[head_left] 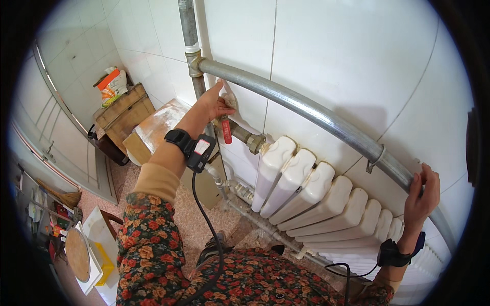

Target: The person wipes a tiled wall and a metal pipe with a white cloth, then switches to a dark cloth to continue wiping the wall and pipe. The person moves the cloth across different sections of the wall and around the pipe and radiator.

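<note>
My left hand [210, 103] is by the wall under the pipe tee, thumb pointing up and the other fingers curled. Against those fingers is a small crumpled greyish piece that looks like cloth [230, 100]. Just below hangs the red lever [226, 131] of a brass valve, whose fitting [255, 143] leads into a white sectioned radiator [315, 184]. A thick silver pipe [306, 111] slopes down to the right above the radiator. Farther along it, my right hand [423, 193] has its bent fingers around the pipe; a small pale bit shows above the fingertips.
Left of the valve stand a worn light board [162, 122] and a wooden box [125, 113] with a bag on top. A white door [56, 148] is at the far left. Lower left are a round board [77, 255] and clutter. A clamp [376, 158] rings the pipe.
</note>
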`<act>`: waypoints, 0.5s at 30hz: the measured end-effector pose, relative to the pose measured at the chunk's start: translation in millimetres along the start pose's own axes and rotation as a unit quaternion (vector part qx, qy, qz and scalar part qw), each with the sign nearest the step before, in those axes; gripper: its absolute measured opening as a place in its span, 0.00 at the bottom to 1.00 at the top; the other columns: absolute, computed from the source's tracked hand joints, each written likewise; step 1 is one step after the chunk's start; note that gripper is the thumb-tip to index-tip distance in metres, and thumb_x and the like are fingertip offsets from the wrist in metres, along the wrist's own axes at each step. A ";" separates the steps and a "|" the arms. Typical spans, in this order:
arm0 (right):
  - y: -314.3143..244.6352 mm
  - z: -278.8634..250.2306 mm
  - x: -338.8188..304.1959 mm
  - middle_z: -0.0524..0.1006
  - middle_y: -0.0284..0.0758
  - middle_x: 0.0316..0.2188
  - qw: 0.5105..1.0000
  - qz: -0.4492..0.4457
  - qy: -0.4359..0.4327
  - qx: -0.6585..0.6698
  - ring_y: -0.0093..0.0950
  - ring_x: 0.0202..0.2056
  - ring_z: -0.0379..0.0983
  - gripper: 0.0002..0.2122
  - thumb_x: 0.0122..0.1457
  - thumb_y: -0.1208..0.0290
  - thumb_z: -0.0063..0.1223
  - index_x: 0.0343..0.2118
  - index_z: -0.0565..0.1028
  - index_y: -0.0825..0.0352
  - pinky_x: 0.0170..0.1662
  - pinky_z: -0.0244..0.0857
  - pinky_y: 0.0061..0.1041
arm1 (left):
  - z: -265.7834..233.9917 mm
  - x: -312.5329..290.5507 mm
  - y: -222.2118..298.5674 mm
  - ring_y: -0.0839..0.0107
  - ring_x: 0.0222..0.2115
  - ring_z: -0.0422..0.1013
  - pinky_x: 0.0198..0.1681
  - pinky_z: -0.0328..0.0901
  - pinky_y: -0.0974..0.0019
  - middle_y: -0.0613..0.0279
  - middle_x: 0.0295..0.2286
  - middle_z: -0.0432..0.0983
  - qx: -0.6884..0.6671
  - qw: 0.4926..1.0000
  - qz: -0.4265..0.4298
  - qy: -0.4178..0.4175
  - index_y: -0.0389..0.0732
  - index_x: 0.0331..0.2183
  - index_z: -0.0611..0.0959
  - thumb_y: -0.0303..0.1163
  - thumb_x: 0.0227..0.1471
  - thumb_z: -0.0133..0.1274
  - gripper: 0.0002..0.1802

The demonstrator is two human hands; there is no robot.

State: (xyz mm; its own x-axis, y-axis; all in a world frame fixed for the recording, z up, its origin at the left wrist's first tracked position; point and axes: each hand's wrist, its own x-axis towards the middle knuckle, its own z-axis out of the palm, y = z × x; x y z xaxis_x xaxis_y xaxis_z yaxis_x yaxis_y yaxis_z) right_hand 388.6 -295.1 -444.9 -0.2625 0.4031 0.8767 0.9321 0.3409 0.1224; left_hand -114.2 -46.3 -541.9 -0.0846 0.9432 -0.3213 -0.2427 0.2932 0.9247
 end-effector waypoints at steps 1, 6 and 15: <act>-1.0 -0.4 0.7 0.69 0.38 0.24 1.000 0.004 -0.002 0.012 0.30 0.24 0.63 0.10 0.55 0.85 0.49 0.41 0.73 0.73 0.29 0.59 0.26 | 0.4 -0.9 0.3 0.48 0.43 0.72 0.49 0.71 0.54 0.34 0.45 0.68 0.021 1.000 0.009 -0.012 0.19 0.51 0.64 0.59 0.56 0.49 0.46; -4.2 -1.0 2.9 0.68 0.38 0.22 1.000 0.009 -0.006 -0.001 0.30 0.23 0.64 0.09 0.55 0.85 0.50 0.40 0.73 0.73 0.27 0.59 0.25 | 21.2 -14.5 -7.6 0.56 0.35 0.76 0.36 0.70 0.60 0.53 0.29 0.78 0.367 0.918 0.148 0.009 0.30 0.37 0.80 0.32 0.52 0.53 0.15; -4.6 -0.3 3.9 0.69 0.37 0.22 1.000 0.019 -0.004 0.000 0.30 0.23 0.65 0.09 0.55 0.84 0.52 0.39 0.74 0.71 0.27 0.60 0.26 | 106.7 -76.6 -46.8 0.42 0.35 0.74 0.40 0.68 0.47 0.39 0.31 0.77 0.532 0.764 0.351 0.102 0.36 0.33 0.79 0.32 0.48 0.50 0.11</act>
State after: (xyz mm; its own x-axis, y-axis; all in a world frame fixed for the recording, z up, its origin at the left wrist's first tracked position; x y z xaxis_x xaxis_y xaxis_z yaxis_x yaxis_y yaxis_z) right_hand 383.4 -295.4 -441.9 -0.2284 0.4220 0.8774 0.9416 0.3248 0.0889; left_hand 6.8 -115.5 -538.8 -0.0085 0.9142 0.4052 0.8453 -0.2099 0.4914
